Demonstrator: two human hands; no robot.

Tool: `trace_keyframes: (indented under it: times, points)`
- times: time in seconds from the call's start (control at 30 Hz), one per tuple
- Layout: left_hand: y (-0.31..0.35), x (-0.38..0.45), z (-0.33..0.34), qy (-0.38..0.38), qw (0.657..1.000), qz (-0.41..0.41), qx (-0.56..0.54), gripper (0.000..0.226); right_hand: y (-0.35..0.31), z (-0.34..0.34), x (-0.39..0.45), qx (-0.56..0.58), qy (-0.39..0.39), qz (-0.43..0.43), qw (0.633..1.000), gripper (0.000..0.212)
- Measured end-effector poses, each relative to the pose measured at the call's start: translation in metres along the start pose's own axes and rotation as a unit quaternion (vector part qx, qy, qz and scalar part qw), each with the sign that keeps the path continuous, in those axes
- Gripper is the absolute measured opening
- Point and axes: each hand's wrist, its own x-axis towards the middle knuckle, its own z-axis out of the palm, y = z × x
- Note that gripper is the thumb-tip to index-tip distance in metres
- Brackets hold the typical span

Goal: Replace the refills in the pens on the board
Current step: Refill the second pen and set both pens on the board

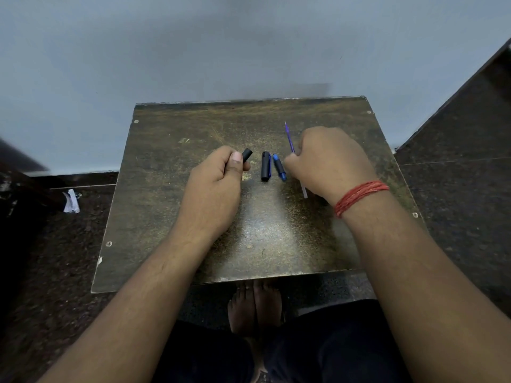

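Note:
A worn dark board [210, 233] lies in front of me. My left hand [218, 183] grips a black pen barrel [247, 155], whose open end sticks out past my thumb. My right hand [331, 161] pinches a thin purple refill [289, 136]; its tip points away from me and its pale tail [304, 190] shows below the hand. Between my hands a black pen cap [266, 166] and a short blue pen piece [279, 167] lie side by side on the board.
A grey wall rises just behind the board's far edge [249, 100]. Dark speckled floor [69, 258] surrounds the board, with a white scrap of paper [71, 201] at the left. My bare feet [254, 305] sit under the near edge. A red thread band [359, 196] circles my right wrist.

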Motion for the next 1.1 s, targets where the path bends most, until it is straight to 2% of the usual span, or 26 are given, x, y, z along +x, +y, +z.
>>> trace_keyframes:
  times: [0.13, 0.27, 0.33, 0.4, 0.47, 0.53, 0.63, 0.7, 0.9, 1.1]
  points:
    - [-0.001, 0.001, 0.000, -0.001, 1.000, -0.003, -0.004, 0.030, -0.001, -0.007, -0.006, 0.183, 0.039, 0.018, 0.982, 0.019]
    - [-0.002, 0.001, 0.000, -0.004, 1.000, -0.001, -0.007, 0.030, 0.001, 0.002, -0.004, 0.265, 0.032, 0.016, 0.964, 0.015]
    - [-0.002, 0.001, 0.001, -0.003, 1.000, 0.001, -0.004, 0.030, 0.002, 0.007, 0.000, 0.338, 0.042, 0.018, 0.940, 0.011]
    - [-0.002, 0.001, 0.001, -0.001, 1.000, 0.002, -0.005, 0.030, 0.001, 0.010, 0.003, 0.466, 0.035, 0.040, 0.883, 0.009]
    - [-0.002, 0.002, 0.002, 0.000, 1.000, 0.002, -0.008, 0.030, 0.000, 0.014, 0.004, 0.599, 0.017, 0.075, 0.797, 0.013]
    - [-0.002, 0.002, 0.002, 0.001, 1.000, 0.003, -0.006, 0.030, -0.001, 0.018, 0.006, 0.678, 0.007, 0.097, 0.729, 0.012]
    - [-0.003, 0.002, 0.003, 0.001, 1.000, 0.003, -0.004, 0.030, 0.000, 0.021, 0.007, 0.740, 0.003, 0.117, 0.663, 0.010]
    - [-0.002, 0.002, 0.002, 0.002, 1.000, 0.005, -0.006, 0.030, 0.001, 0.019, 0.007, 0.764, 0.009, 0.124, 0.633, 0.013]
    - [-0.002, 0.001, 0.002, 0.000, 1.000, 0.007, 0.001, 0.030, -0.001, 0.019, 0.007, 0.786, 0.013, 0.113, 0.608, 0.012]
    - [-0.003, 0.002, 0.002, -0.001, 1.000, 0.012, -0.003, 0.030, -0.004, 0.022, 0.006, 0.764, -0.021, 0.073, 0.641, 0.011]
